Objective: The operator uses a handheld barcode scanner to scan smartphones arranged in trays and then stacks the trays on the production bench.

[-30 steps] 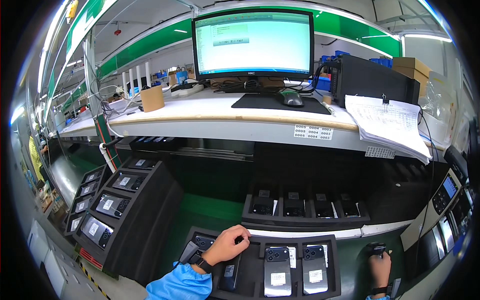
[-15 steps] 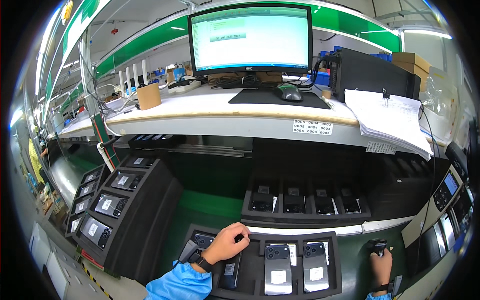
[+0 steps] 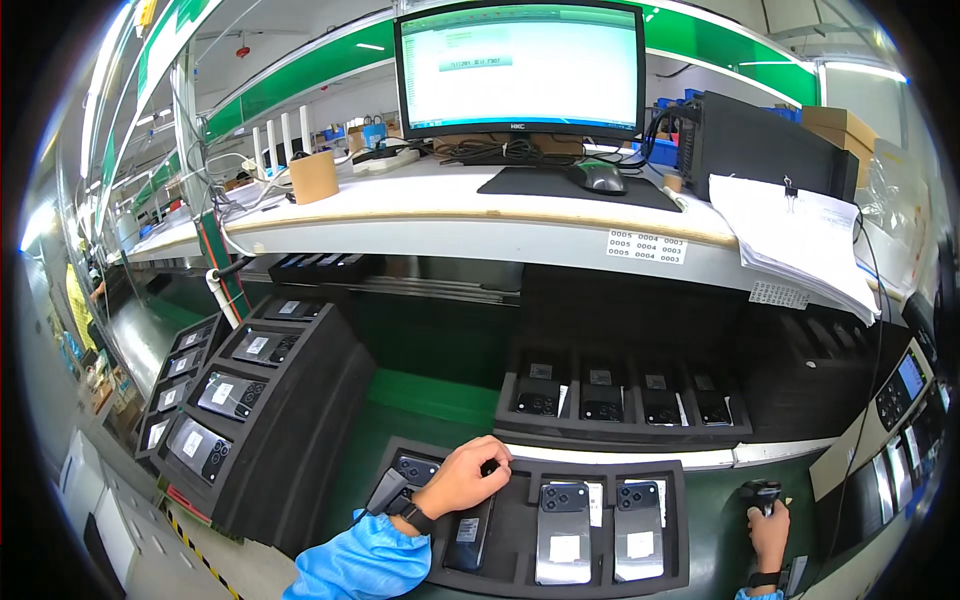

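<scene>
My left hand (image 3: 462,482) is closed, its curled fingers at the upper end of a dark phone (image 3: 467,535) in the black foam tray (image 3: 510,572). This phone looks slightly tilted, and the hand hides its top. To its left, another phone (image 3: 415,469) is partly covered by my wrist. On the tray's right side, two grey phones (image 3: 564,533) (image 3: 638,530) lie camera side up with white labels, white slips beside them. At the right, my right hand (image 3: 768,530) grips a black handheld device (image 3: 760,492), apparently a scanner, beside the tray.
Stacked foam trays with phones (image 3: 300,400) stand at the left. Behind my tray is another phone-filled tray (image 3: 625,428). A shelf (image 3: 420,225) above carries a monitor (image 3: 520,75), mouse (image 3: 602,178) and clipped papers (image 3: 795,235). A beige instrument (image 3: 850,440) is at the far right.
The whole view has shifted slightly, so everything sits a little further right. Both hands keep nearly the same places and grips.
</scene>
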The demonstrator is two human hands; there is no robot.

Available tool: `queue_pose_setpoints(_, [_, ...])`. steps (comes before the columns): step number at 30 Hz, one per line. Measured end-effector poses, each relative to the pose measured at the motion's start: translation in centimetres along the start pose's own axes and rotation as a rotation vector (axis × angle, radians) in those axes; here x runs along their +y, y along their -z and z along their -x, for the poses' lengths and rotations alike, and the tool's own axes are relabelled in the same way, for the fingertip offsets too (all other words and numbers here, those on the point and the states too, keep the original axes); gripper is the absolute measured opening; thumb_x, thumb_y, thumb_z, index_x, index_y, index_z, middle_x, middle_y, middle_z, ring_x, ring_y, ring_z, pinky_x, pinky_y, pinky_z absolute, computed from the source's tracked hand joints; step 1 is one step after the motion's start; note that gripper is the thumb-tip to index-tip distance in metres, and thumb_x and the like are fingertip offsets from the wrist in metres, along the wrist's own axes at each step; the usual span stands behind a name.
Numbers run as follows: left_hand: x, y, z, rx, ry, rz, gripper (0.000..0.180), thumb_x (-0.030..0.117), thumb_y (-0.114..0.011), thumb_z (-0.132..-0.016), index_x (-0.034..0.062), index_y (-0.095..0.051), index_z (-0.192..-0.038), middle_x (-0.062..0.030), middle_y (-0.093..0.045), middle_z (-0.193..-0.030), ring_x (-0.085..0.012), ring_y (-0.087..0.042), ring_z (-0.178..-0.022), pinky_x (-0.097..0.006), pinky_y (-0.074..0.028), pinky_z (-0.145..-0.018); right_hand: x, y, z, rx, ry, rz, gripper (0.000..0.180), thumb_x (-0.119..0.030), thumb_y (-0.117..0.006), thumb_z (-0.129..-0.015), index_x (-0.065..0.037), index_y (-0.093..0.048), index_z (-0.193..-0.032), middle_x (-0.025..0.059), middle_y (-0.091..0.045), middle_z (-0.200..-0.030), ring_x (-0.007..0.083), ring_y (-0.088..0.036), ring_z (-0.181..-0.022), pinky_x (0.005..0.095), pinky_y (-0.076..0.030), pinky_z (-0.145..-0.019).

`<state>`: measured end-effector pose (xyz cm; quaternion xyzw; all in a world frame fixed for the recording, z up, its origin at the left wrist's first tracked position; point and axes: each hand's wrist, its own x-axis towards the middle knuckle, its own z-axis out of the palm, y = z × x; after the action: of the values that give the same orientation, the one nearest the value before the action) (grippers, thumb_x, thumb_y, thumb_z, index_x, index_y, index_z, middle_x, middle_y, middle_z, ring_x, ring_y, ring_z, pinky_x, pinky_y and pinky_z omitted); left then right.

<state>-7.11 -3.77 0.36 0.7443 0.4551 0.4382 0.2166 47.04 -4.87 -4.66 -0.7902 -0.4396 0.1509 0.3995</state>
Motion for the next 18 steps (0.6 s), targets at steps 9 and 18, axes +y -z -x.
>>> queue_pose_setpoints(9, [-0.2, 0.0, 0.0, -0.029, 0.02, -0.04, 0.009, 0.009, -0.067, -0.085, 0.0024, -0.061, -0.084, -0.0113, -0.068, -0.099, -0.0275, -0.065, -0.098, -0.037, -0.05, -0.089, -0.9, 0.5, 0.3, -0.028, -0.038, 0.02, 0.021, -0.012, -0.068, -0.077, 0.005, -0.061, -0.087, 0.0148, -0.065, -0.069, 0.0265, -0.065, -0.064, 0.0385, -0.05, -0.064])
queue_pose_setpoints(18, [-0.6, -0.1, 0.1, -0.02, 0.031, -0.079, 0.013, 0.014, -0.068, -0.085, 0.0033, -0.06, -0.085, -0.0107, -0.067, -0.099, -0.0276, -0.065, -0.097, -0.037, -0.051, -0.087, 3.7, 3.2, -3.3, 0.377, 0.336, -0.182, 0.062, -0.012, -0.063, -0.09, -0.005, -0.041, -0.147, 0.0171, -0.055, -0.13, 0.0248, -0.057, -0.108, 0.0374, -0.047, -0.091])
